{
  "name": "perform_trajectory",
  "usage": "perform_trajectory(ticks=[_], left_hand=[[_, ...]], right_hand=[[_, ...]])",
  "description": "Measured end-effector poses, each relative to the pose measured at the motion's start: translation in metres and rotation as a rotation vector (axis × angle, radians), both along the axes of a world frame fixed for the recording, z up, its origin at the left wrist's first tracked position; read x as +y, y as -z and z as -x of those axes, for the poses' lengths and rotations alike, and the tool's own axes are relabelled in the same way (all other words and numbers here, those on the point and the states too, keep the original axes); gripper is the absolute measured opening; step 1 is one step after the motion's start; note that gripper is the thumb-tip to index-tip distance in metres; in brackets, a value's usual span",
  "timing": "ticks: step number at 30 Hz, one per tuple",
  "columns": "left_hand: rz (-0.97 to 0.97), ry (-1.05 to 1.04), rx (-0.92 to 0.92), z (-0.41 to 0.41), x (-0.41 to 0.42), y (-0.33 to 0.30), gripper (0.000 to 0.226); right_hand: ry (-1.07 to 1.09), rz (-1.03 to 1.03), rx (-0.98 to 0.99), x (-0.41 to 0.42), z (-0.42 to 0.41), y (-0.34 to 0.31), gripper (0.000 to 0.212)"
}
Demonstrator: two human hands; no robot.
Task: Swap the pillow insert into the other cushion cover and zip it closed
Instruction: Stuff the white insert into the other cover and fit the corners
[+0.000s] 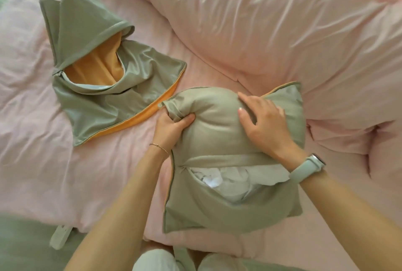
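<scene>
A sage-green cushion cover [217,135] lies in front of me on the bed with the white pillow insert [230,181] inside it. Its zipper opening gapes across the near half and the insert shows through. My left hand [171,127] grips a bunched fold of the cover at its far left corner. My right hand [263,122] lies flat, fingers spread, pressing on the bulging top of the cushion. An empty green cover with orange lining [113,87] lies crumpled and open at the left.
Pink bedding [32,140] covers the bed. A large pink pillow [282,20] fills the back right. A green floor and a white bed leg [59,236] show at the lower left. My knees [156,260] are at the bottom edge.
</scene>
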State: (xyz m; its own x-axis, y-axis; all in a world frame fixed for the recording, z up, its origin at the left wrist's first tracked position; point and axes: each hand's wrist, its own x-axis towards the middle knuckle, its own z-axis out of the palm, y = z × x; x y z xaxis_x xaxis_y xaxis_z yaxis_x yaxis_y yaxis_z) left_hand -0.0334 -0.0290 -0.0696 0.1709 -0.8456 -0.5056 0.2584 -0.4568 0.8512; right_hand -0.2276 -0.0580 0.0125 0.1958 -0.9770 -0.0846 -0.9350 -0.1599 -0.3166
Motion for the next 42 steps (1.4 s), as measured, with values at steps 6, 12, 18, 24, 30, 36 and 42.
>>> perform_trajectory(ticks=[6,12,18,24,30,36,42], left_hand=[[-0.229,-0.063,-0.476,0.002,-0.024,0.009,0.076],[0.585,0.36,-0.988,0.073,-0.047,-0.041,0.03],[0.727,0.722,-1.101,0.112,-0.055,-0.032,0.018],[0.688,0.795,-1.276,0.116,-0.08,-0.034,0.033],[0.282,0.669,-1.036,0.116,-0.099,-0.043,0.016],[0.317,0.778,-0.832,0.124,-0.083,-0.06,0.015],[0.052,0.596,-0.856,0.108,-0.131,-0.025,0.027]], right_hand=[[0.203,-0.12,-0.154,0.024,0.06,0.047,0.056],[0.324,0.26,-0.252,0.049,0.066,0.056,0.036],[0.251,0.251,-0.278,0.066,0.066,0.081,0.047],[0.223,0.095,-0.317,0.039,0.051,0.085,0.054],[0.056,-0.09,-0.266,0.008,0.024,0.091,0.061],[0.176,-0.418,-0.104,-0.025,0.02,0.13,0.045],[0.129,-0.339,-0.077,-0.022,0.006,0.114,0.052]])
